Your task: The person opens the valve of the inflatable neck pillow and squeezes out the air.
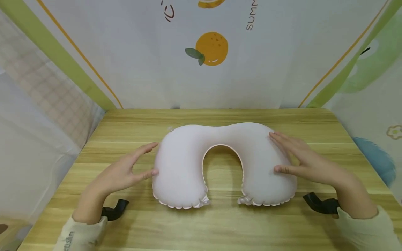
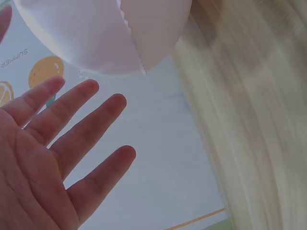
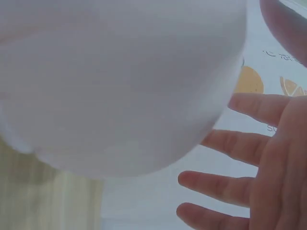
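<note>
A pale pink-white U-shaped neck pillow (image 1: 182, 164), plump and with ruffled lower edges, lies on the wooden table with its opening toward me. My left hand (image 1: 125, 174) is at its left side, fingers spread and nearly straight, the thumb by the pillow's edge. In the left wrist view a gap shows between those fingers (image 2: 91, 129) and the pillow (image 2: 105, 33). On the other side my right hand (image 1: 301, 160) has its fingers extended along the pillow's right lobe, with fingertips and thumb at its surface. The right wrist view shows the pillow (image 3: 120, 96) close beside these fingers (image 3: 216, 187).
The wooden table (image 1: 220, 226) runs back to a white curtain (image 1: 150, 69) printed with oranges. Black curved pieces of the wrist mounts (image 1: 116, 210) stick out near both sleeves. A blue rounded shape (image 1: 375, 160) shows beyond the table's right edge.
</note>
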`<state>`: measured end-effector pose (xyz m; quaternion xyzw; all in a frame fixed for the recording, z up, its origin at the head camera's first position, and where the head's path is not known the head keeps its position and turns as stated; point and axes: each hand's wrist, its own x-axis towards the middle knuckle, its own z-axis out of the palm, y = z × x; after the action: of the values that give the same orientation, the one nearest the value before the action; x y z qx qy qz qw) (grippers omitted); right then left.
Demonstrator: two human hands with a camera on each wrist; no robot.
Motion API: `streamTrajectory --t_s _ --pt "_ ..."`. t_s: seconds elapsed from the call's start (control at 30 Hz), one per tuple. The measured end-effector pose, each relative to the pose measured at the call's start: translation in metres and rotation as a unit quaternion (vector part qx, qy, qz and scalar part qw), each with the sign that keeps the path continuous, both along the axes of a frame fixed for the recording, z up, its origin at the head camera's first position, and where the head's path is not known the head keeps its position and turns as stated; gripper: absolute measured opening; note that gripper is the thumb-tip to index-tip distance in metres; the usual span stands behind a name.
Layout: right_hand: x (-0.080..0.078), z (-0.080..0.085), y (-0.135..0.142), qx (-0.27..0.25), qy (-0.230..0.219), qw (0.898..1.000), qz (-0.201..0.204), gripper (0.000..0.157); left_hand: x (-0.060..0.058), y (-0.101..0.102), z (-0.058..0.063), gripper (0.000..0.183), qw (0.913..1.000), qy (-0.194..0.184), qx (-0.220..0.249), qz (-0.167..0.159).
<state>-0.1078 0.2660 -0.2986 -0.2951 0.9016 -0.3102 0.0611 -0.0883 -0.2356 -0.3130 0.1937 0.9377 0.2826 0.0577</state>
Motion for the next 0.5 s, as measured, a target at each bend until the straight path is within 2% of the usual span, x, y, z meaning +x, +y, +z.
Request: streamTrajectory --t_s 0.27,0.4,0.5 --pt "-0.010 0.020 -0.005 0.000 -0.006 1.000 0.002 0.088 -0.018 -0.006 0.008 0.060 0.9987 0.033 0.030 -0.023" --pt "-0.018 0.031 -0.010 0.004 0.005 1.000 0.001 0.086 -0.028 -0.006 0.014 0.056 0.9978 0.048 0.038 -0.025" --pt "-0.025 0.038 -0.016 0.010 0.022 1.000 0.012 0.085 -0.035 -0.006 0.019 0.054 0.9973 0.046 0.052 -0.023"
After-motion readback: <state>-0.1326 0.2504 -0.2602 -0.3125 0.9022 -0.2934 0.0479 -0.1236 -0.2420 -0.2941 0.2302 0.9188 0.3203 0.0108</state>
